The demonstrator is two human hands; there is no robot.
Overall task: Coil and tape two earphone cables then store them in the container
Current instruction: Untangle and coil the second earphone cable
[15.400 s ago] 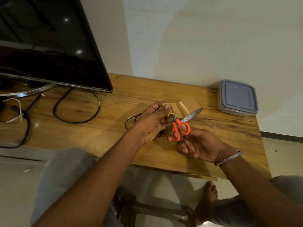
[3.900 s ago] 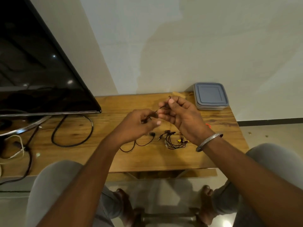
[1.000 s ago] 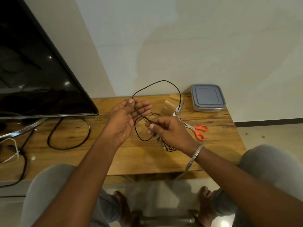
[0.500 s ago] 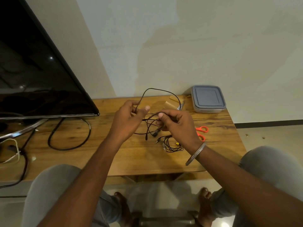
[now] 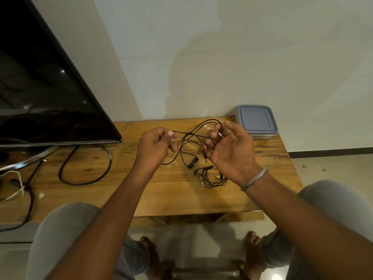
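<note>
A black earphone cable (image 5: pixel 182 146) hangs in loose loops between both hands above the wooden table (image 5: pixel 125 190). My left hand (image 5: pixel 154 147) pinches one stretch of it between thumb and fingertips. My right hand (image 5: pixel 230 147) holds the cable's far loop with its thumb and curled fingers, palm turned toward me. The earbuds (image 5: pixel 192 162) dangle just above the table. A second earphone cable (image 5: pixel 212 176), coiled with a yellow piece on it, lies on the table under my right wrist. The grey lidded container (image 5: pixel 256 121) stands closed at the table's back right corner.
A large dark TV screen (image 5: pixel 46 102) on a metal stand fills the left, with thick black cables (image 5: pixel 84 164) looped on the table below it. A bit of the orange scissors (image 5: pixel 255 158) shows behind my right hand. The table's right edge drops to the floor.
My hands have drawn apart, stretching the cable out between them. My right hand has turned palm up and risen toward the container, and the loop above has dropped lower.
</note>
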